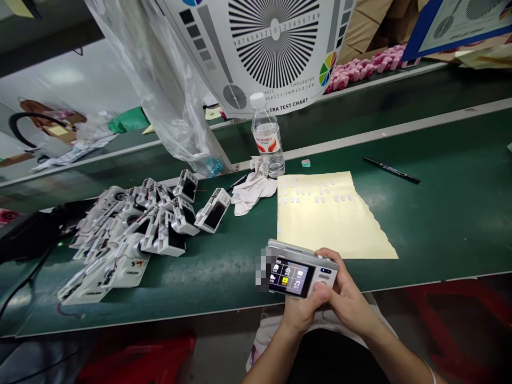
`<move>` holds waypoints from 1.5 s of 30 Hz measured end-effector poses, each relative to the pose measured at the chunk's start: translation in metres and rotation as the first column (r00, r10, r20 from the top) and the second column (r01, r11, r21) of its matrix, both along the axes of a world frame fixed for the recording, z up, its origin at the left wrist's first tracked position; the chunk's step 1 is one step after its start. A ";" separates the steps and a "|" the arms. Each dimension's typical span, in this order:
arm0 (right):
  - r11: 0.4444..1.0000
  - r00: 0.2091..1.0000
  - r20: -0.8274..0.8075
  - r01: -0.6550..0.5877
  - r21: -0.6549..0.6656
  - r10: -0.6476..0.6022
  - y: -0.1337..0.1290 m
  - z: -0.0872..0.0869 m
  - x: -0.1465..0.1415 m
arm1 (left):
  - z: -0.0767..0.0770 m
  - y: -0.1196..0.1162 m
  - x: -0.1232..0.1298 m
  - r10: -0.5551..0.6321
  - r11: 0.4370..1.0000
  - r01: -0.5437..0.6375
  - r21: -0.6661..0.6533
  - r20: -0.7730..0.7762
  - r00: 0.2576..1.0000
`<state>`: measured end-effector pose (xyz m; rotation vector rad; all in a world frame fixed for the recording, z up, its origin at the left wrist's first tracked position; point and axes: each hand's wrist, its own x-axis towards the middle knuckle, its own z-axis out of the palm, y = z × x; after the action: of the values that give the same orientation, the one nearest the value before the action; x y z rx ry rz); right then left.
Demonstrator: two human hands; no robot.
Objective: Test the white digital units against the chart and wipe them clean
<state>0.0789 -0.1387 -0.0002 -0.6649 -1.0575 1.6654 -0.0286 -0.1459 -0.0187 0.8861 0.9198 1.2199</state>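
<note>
A silver digital camera [298, 272] is held between both hands above the table's front edge, its back screen turned toward me. Lit icons fill the screen, one of them yellow. My left hand [302, 309] grips the camera from below, with most of its fingers hidden behind the body. My right hand [344, 290] wraps round the right end, its thumb on the buttons beside the screen and a finger along the top edge. Just beyond lies a pale yellow sheet [332, 229] with rows of small white stickers.
Many white camera bodies [132, 218] with loose wires are piled at the left. A water bottle [269, 138] stands by a crumpled cloth [254, 192]. A black pen [392, 170] lies right. A test chart [276, 53] hangs behind; a red stool [136, 360] is below.
</note>
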 end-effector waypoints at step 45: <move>0.999 0.985 0.169 0.019 0.029 -0.024 0.024 -0.012 0.038 | 0.023 0.014 -0.048 0.148 0.908 0.107 0.405 -0.550 0.822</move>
<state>0.1170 -0.1142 -0.0122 -0.8082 -1.1868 1.5948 -0.0769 -0.1317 0.0041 1.6614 1.1577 1.2091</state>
